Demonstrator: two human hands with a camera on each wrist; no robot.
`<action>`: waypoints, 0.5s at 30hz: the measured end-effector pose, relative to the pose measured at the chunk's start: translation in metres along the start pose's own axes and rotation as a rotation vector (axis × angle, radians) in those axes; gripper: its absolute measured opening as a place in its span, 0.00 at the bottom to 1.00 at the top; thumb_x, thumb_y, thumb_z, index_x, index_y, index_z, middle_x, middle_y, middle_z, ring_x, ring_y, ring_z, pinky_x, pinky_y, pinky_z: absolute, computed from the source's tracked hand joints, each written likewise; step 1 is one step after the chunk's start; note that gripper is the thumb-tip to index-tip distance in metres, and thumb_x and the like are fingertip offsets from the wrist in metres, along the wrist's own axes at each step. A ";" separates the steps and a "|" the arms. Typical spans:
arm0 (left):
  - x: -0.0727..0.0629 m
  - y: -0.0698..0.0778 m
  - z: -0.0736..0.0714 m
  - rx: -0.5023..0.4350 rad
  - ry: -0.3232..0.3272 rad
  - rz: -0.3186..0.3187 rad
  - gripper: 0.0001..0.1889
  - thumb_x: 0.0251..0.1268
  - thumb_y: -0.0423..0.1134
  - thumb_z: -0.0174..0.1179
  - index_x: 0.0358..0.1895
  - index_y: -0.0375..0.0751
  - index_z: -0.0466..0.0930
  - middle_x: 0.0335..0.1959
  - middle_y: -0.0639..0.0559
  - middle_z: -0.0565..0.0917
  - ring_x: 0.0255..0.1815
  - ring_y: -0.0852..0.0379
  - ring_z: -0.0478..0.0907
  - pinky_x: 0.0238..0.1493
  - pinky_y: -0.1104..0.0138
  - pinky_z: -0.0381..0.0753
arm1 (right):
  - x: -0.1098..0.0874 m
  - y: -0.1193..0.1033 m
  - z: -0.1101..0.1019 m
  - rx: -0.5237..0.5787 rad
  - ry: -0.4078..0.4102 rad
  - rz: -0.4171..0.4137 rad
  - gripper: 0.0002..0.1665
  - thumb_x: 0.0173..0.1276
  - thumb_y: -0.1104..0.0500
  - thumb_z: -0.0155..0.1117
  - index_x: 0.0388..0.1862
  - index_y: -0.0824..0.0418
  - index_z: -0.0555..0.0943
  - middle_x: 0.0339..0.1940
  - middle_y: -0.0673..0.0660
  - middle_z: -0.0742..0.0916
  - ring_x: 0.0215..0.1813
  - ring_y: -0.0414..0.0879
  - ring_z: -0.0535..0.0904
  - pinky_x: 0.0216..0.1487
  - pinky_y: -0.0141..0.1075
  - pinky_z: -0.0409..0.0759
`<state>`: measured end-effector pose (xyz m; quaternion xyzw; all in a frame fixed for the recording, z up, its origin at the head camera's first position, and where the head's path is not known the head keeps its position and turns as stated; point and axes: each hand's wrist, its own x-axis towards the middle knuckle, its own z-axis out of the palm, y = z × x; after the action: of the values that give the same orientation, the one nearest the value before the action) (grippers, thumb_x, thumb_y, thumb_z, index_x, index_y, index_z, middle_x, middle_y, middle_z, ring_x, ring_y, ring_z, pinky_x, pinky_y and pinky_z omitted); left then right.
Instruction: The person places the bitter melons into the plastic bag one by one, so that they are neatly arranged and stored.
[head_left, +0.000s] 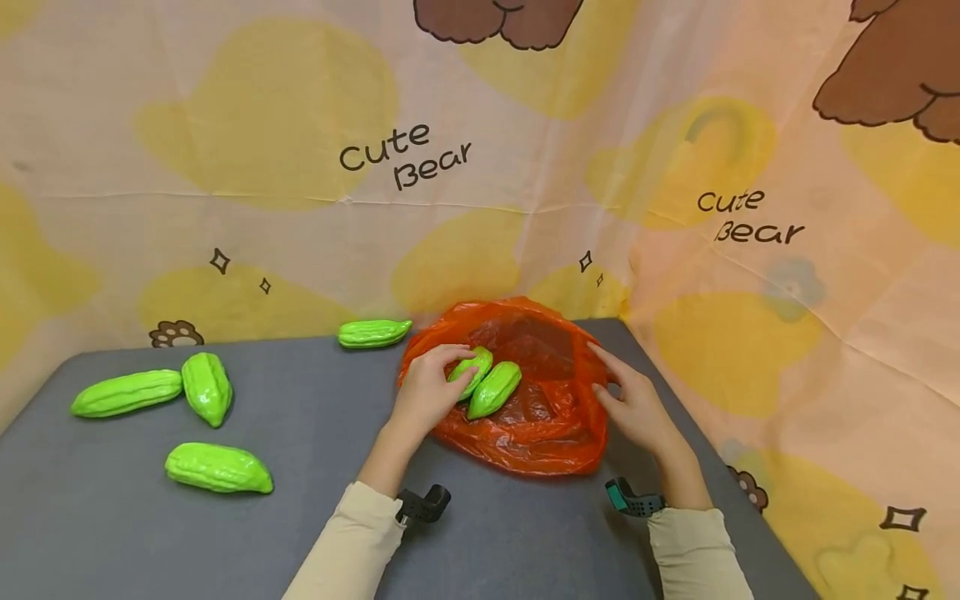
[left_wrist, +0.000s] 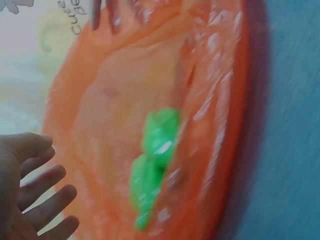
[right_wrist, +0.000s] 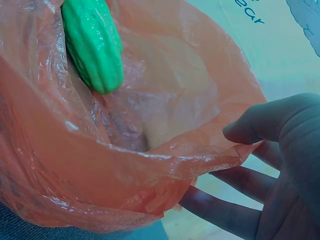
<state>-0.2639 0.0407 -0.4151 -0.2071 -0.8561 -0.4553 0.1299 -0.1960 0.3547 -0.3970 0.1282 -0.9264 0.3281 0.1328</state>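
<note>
A red plastic bag [head_left: 525, 454] lies with its mouth spread wide near the back of the table. Two bright green bitter melons [head_left: 497, 390] rest inside it, side by side. My left hand [head_left: 429, 387] is over the bag's left side, close to the melons. In the left wrist view its fingers [left_wrist: 50, 207] are spread apart and hold nothing. At the bag's right edge, my right hand [head_left: 641, 412] pinches the rim. The right wrist view has the thumb [right_wrist: 250, 127] inside the rim and the other fingers outside.
Left on the grey table [head_left: 315, 533] lie a long bitter melon [head_left: 127, 393], a shorter one [head_left: 207, 388] touching its end, and another one [head_left: 217, 467] nearer me. One more bitter melon [head_left: 373, 333] sits by the back cloth, left of the bag. Printed cloth walls [head_left: 300, 250] border the table.
</note>
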 end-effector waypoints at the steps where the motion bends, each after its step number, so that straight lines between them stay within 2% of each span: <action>1: 0.001 0.000 -0.005 0.011 0.005 0.012 0.13 0.66 0.41 0.68 0.52 0.43 0.89 0.54 0.49 0.88 0.60 0.48 0.83 0.64 0.52 0.80 | 0.000 0.000 0.000 -0.002 -0.002 -0.001 0.37 0.71 0.69 0.60 0.78 0.57 0.66 0.71 0.67 0.77 0.13 0.32 0.58 0.17 0.32 0.69; 7: 0.010 0.001 -0.040 0.061 0.046 0.044 0.12 0.67 0.40 0.66 0.51 0.43 0.88 0.52 0.47 0.89 0.59 0.47 0.84 0.63 0.51 0.80 | 0.000 -0.002 -0.002 -0.005 -0.008 0.011 0.37 0.72 0.68 0.60 0.78 0.57 0.66 0.71 0.68 0.76 0.10 0.32 0.55 0.16 0.32 0.69; 12: 0.019 -0.005 -0.063 0.112 0.060 0.035 0.13 0.67 0.38 0.65 0.52 0.40 0.87 0.53 0.44 0.88 0.58 0.44 0.84 0.62 0.50 0.80 | 0.000 -0.003 -0.003 -0.006 -0.006 0.012 0.37 0.72 0.68 0.60 0.78 0.56 0.66 0.71 0.67 0.77 0.11 0.32 0.56 0.17 0.32 0.69; 15: 0.025 -0.009 -0.073 0.165 0.044 0.016 0.14 0.68 0.39 0.64 0.53 0.40 0.87 0.53 0.43 0.88 0.58 0.42 0.84 0.61 0.48 0.80 | 0.000 -0.003 -0.002 -0.003 -0.009 0.011 0.37 0.72 0.68 0.60 0.78 0.56 0.66 0.71 0.67 0.76 0.11 0.32 0.55 0.17 0.32 0.69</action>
<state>-0.2876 -0.0194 -0.3713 -0.1925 -0.8860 -0.3864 0.1691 -0.1946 0.3536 -0.3938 0.1242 -0.9283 0.3268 0.1269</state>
